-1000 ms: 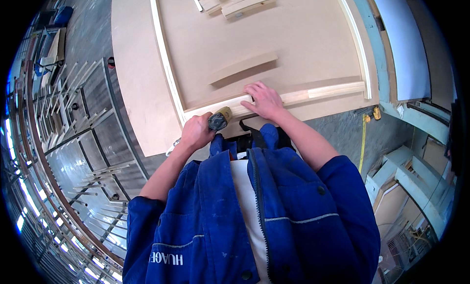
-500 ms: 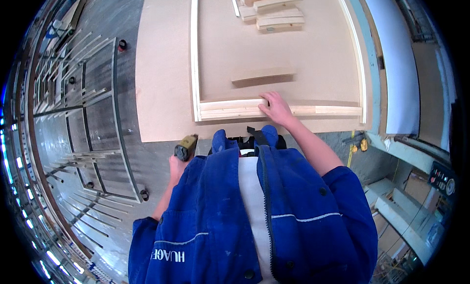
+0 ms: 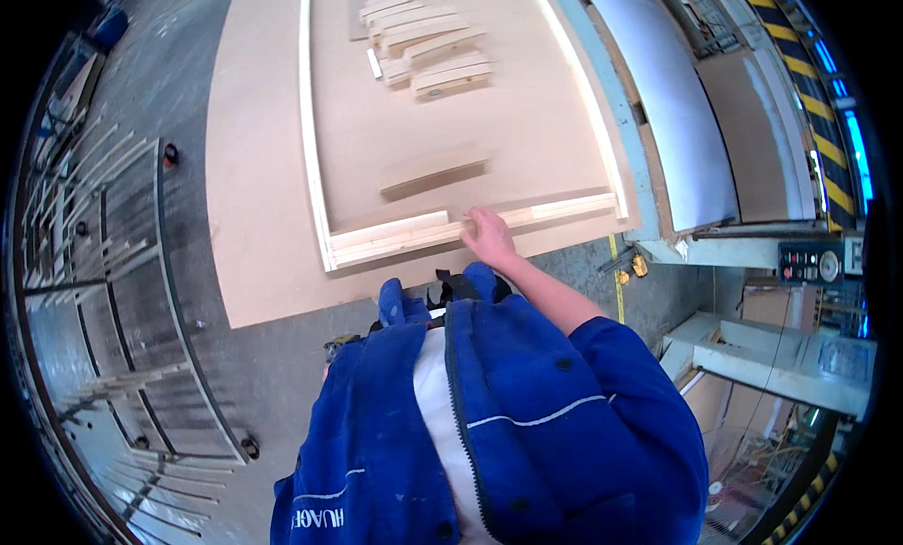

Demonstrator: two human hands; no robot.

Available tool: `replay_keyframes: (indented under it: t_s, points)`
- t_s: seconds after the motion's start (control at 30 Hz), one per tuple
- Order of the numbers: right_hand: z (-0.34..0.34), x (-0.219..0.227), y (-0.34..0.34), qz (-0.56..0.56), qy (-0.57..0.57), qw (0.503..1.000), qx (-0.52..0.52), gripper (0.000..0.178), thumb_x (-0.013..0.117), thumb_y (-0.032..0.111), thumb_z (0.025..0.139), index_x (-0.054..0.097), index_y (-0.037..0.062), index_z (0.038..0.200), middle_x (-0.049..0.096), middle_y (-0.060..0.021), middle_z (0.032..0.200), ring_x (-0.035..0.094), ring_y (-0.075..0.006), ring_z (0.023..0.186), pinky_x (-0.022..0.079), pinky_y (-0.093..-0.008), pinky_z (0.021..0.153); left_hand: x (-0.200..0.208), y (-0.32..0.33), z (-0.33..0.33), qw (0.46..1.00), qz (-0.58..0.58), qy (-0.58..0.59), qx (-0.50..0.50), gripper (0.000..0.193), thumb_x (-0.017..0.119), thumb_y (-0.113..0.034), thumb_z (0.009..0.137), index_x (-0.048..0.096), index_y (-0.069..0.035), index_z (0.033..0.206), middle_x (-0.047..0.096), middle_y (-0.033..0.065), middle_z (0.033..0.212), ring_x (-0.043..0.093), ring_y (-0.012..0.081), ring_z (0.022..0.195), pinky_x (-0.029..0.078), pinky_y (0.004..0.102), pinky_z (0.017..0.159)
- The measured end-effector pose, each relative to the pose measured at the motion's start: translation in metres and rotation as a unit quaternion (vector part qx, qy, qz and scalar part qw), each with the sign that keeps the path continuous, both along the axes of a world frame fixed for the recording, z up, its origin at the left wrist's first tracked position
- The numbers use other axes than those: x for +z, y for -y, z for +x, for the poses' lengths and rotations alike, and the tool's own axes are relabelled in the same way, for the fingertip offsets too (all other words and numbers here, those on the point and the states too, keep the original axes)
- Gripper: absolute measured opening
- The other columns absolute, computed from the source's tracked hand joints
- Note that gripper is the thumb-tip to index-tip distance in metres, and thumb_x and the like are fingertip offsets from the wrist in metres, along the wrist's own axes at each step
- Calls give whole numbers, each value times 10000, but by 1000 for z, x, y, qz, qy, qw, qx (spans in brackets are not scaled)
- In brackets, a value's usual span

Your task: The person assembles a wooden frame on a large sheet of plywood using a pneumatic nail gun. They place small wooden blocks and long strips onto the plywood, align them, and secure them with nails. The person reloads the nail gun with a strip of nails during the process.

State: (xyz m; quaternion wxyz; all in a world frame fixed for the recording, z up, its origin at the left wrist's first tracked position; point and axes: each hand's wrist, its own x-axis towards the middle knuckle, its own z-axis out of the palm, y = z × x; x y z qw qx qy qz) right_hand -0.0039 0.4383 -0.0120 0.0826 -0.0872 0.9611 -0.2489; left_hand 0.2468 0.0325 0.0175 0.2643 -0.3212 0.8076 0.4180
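My right hand (image 3: 491,237) lies over the near rail (image 3: 404,244) of a pale wooden frame, fingers toward its inner side and thumb toward me, closed on it. A short wooden strip (image 3: 390,228) sits along the inner side of that rail at its left part; its right end is just left of my fingers. Low at my left side, the jacket hides most of my left hand (image 3: 326,369). Just above it shows the end of a dark, olive-coloured tool (image 3: 340,344) that looks like a nail gun, held in that hand.
Inside the frame, a loose wooden block (image 3: 435,173) lies on the brown board (image 3: 259,216), with several stacked blocks (image 3: 437,61) farther off. A metal rack on wheels (image 3: 174,291) stands at the left. At the right are a pale machine beam (image 3: 715,251) and a control panel (image 3: 811,266).
My view has swung to the right, so the frame appears turned. My right hand now sits clear of the strip's end. My left hand and the tool have dropped mostly behind the jacket.
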Motion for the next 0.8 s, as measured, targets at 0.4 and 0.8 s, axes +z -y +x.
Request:
replay_keyframes:
  t_s: [0.4, 0.8]
  points:
    - [61, 2, -203, -93, -135, 953, -255, 502, 749, 167, 835, 620, 70, 1310, 601, -181, 1368, 537, -369, 1312, 419, -444, 1135, 29, -132, -104, 993, -7, -90, -72, 480, 718, -381, 883, 673, -24, 1200, 711, 281, 1079, 689, 414, 1077, 537, 453, 884]
    - [8, 5, -428, -73, -53, 966, -241, 750, 734, 36, 777, 454, 35, 1472, 511, -239, 1441, 475, -425, 1348, 398, -478, 1146, 45, -367, -105, 996, 3, -68, -62, 515, 694, -412, 897, 646, -46, 1257, 697, 286, 1140, 658, 435, 1143, 524, 460, 933]
